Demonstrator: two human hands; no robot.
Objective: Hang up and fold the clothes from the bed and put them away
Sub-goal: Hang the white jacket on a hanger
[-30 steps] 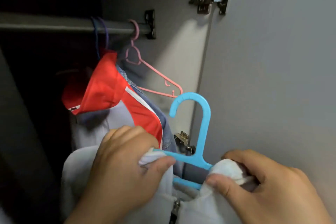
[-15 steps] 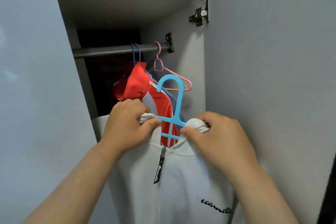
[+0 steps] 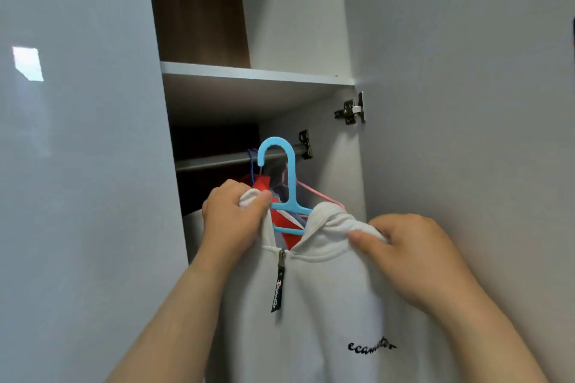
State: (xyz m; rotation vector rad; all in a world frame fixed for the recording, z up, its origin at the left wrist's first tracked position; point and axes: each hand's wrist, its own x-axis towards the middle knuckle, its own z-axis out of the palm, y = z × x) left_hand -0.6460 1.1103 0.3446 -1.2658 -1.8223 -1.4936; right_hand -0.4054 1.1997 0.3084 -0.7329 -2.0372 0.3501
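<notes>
A person holds a white sweatshirt [image 3: 326,305] on a blue hanger [image 3: 291,190] before an open wardrobe. The left hand [image 3: 231,214] pinches the collar's left side over the hanger's arm, and the right hand [image 3: 404,246] pinches bunched fabric at the right shoulder. The hanger's hook is level with the right end of the rail [image 3: 217,160]; whether it rests on it cannot be told. A red jacket [image 3: 284,228] and a pink hanger [image 3: 320,196] hang just behind, beneath the shelf [image 3: 255,73].
</notes>
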